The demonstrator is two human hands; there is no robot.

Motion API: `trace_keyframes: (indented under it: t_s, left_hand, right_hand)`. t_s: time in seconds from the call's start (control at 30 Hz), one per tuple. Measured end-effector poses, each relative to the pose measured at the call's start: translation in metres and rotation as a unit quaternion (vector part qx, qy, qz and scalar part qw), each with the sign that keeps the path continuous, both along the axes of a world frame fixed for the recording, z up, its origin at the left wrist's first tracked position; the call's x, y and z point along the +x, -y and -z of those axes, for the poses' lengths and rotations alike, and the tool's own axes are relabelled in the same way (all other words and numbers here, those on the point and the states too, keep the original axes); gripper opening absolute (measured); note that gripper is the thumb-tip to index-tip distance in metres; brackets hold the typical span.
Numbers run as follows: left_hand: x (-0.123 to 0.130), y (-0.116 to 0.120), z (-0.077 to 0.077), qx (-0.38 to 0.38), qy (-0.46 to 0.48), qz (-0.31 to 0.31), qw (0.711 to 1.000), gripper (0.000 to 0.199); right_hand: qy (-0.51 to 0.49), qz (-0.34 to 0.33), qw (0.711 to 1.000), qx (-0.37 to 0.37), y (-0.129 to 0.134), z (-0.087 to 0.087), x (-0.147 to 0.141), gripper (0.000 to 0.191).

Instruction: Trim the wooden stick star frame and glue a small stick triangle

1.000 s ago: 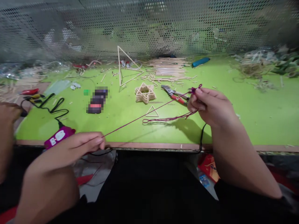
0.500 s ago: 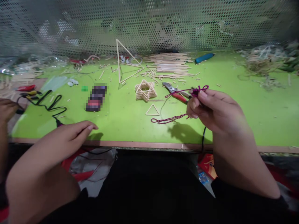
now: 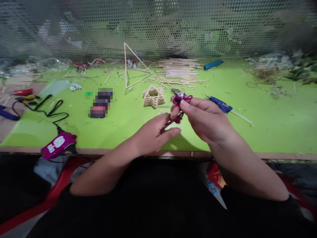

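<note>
My right hand (image 3: 205, 119) pinches a purple knotted cord (image 3: 178, 99) between thumb and fingers. Just left of it, my left hand (image 3: 156, 132) is beside the hanging strands, its thumb apart from its fingers and the strands passing between them. Behind the hands sits a star-shaped stack of wooden sticks (image 3: 154, 96). The pruning shears (image 3: 177, 92) lie partly hidden behind the cord and my right hand. A small stick triangle is mostly covered by my left hand.
A blue glue gun (image 3: 220, 103) lies right of my hands. Further back are loose sticks (image 3: 178, 71), a large stick frame (image 3: 125, 66) and a teal tool (image 3: 213, 64). A purple power strip (image 3: 58, 144) with black cables rests at the front left edge.
My left hand has moved right to the cord strands. My right hand has shifted left with the cord, revealing the glue gun. The other person's hand at the far left has gone from view.
</note>
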State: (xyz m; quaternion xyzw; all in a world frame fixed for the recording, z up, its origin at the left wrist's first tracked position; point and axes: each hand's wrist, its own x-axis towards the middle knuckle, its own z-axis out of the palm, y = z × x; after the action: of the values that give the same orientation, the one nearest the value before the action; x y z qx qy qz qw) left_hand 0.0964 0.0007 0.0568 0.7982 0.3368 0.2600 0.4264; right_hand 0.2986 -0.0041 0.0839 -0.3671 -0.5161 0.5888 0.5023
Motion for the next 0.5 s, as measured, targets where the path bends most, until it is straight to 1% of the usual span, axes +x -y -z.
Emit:
trace_keyframes:
  t_s: [0.03,0.07,0.17,0.23,0.33,0.43,0.5]
  left_hand:
    - [0.002,-0.001,0.003,-0.002,-0.005,0.011,1.000,0.035]
    - [0.000,-0.001,0.005,-0.003,-0.018,0.020,1.000,0.038]
    - [-0.020,0.005,0.006,-0.002,-0.075,0.038,0.996,0.046]
    - [-0.043,0.014,0.006,-0.018,-0.118,0.045,0.992,0.044]
    - [-0.084,0.028,0.002,-0.046,-0.178,0.034,0.982,0.045]
    - [-0.126,0.045,-0.007,-0.117,-0.207,0.015,0.971,0.044]
    - [-0.156,0.057,-0.014,-0.150,-0.226,-0.016,0.962,0.042]
  right_hand:
    - [-0.009,-0.004,1.000,-0.006,-0.001,0.002,0.000,0.032]
    - [-0.020,-0.004,1.000,-0.012,-0.002,0.004,0.001,0.032]
    - [-0.058,0.015,0.998,-0.029,-0.006,0.008,0.009,0.035]
    - [-0.078,0.041,0.995,-0.041,-0.009,0.010,0.020,0.035]
    - [-0.084,0.072,0.992,-0.053,-0.014,0.013,0.036,0.033]
    - [-0.091,0.097,0.990,-0.048,-0.018,0.013,0.049,0.028]
    - [-0.096,0.113,0.988,-0.049,-0.021,0.012,0.056,0.026]
